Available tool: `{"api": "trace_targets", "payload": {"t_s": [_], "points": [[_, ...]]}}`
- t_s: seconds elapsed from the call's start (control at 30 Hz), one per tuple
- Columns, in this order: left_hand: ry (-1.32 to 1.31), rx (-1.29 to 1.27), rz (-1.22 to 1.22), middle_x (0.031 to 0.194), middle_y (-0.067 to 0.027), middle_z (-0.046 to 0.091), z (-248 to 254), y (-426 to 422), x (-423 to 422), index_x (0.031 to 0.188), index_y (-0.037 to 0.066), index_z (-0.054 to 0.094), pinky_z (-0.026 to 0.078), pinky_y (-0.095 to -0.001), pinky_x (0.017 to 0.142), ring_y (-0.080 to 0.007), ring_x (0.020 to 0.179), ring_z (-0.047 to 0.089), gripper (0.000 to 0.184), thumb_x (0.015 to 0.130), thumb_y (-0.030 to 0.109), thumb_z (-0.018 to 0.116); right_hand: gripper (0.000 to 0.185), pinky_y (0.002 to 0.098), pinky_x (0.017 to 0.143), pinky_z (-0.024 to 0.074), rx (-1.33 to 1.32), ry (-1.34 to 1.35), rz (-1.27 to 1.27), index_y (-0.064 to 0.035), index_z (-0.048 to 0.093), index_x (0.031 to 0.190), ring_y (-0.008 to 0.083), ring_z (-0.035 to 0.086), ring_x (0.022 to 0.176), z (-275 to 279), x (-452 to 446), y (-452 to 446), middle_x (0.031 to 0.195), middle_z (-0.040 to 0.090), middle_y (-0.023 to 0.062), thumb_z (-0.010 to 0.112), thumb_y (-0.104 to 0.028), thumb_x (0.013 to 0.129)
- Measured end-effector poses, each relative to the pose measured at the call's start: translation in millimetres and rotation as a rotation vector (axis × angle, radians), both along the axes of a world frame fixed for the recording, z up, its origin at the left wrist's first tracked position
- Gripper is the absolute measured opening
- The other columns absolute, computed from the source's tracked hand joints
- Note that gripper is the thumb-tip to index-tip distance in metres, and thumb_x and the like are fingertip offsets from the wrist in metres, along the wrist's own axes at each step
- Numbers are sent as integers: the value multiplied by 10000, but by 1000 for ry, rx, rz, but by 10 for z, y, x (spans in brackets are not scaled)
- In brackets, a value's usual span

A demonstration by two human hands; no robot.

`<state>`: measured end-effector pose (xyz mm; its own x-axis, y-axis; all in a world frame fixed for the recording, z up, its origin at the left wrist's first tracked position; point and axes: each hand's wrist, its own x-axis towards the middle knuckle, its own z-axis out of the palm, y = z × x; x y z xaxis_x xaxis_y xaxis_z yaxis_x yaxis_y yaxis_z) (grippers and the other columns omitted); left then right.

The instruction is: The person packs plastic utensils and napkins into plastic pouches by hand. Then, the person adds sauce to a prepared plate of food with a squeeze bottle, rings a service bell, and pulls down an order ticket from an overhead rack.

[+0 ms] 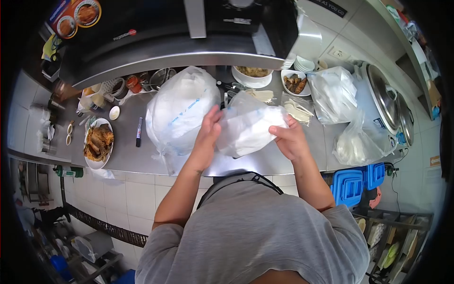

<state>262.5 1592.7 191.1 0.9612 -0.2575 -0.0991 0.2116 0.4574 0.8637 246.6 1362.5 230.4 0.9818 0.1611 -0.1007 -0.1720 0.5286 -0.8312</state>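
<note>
Over the steel counter, my right hand (289, 137) pinches the right edge of a clear plastic bag (253, 130) with white contents. At the bag's left side is my left hand (207, 132), its fingers raised and apart; whether its fingertips touch the plastic is unclear. Just left of that hand, a large stuffed white plastic bag (182, 111) stands on the counter. Behind the held bag lie packs of pale flat sticks (262, 96), and a similar pack (298, 111) is by my right hand.
An oval plate of cooked meat (98, 142) and a marker (139, 131) lie on the left. Food bowls (253, 78) stand at the back under a black appliance (156, 42). More plastic bags (333, 94) and large lidded pots (382, 97) are on the right.
</note>
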Motion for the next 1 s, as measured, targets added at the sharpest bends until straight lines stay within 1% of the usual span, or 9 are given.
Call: {"api": "trace_targets", "payload": {"t_s": [0.07,0.23,0.33,0.37,0.5,0.73,0.77,0.9,1.0], "points": [[228,-58,-217,1301,-96,463,-8,-118,-16,1341,27,342,369,-322,981,-169,1157,475,671,828,277,695,347,301,895,448,34,-77,-2,-27,589,1098,160,606,960,-164,-31,-233,1052,640,73,656,34,763],[-124,435,-82,849,-48,676,18,-658,-47,947,40,664,472,-261,779,-182,802,639,110,887,102,595,106,277,797,466,122,-73,-44,-79,587,923,118,601,854,-381,-165,-1053,925,642,39,634,-61,829],[-616,804,155,1005,-90,685,198,-993,-186,990,65,668,474,-272,834,-251,913,652,160,876,56,556,75,254,742,460,42,-72,-129,-94,572,878,102,589,794,-450,-247,-1549,850,628,11,639,-90,843],[-832,897,225,1140,-86,645,222,-1096,-209,1010,119,679,455,-338,923,-279,1076,600,261,823,7,536,73,250,724,458,56,-25,-224,-92,574,880,103,587,781,-448,-267,-1683,836,624,8,639,-98,846],[-1427,1059,-32,1105,-46,650,115,-1425,-407,1015,153,675,398,-448,981,-225,1170,532,322,736,30,573,80,246,663,454,34,50,-474,-85,584,892,105,577,742,-529,-240,-2184,811,620,4,645,-112,848],[-1098,1298,-388,802,-81,639,-401,-2375,-935,845,83,635,464,-392,690,-255,758,603,125,721,87,651,290,274,703,473,-653,-94,-137,-22,583,1068,155,591,773,-1241,501,-2170,881,641,84,678,-120,812],[-977,1326,-364,770,-96,626,-623,-2504,-907,829,76,626,467,-387,659,-268,702,594,118,727,117,669,337,278,732,479,-1060,-228,-271,-13,574,1099,178,597,777,-1216,467,-2143,879,636,104,687,-131,804],[-379,1333,-244,719,-115,624,-1188,-2821,-660,846,26,624,474,-379,559,-275,580,590,311,794,325,691,347,301,740,479,-813,-321,-356,-41,575,1099,196,594,786,-1202,125,-2170,886,621,97,697,-151,794],[315,654,-148,748,-110,630,-1498,-2841,-538,913,-34,616,482,-362,560,-228,605,599,563,810,519,644,345,286,732,472,-762,-324,-217,-57,578,1102,171,575,805,-1222,-369,-2183,896,606,81,704,-137,791]]}}
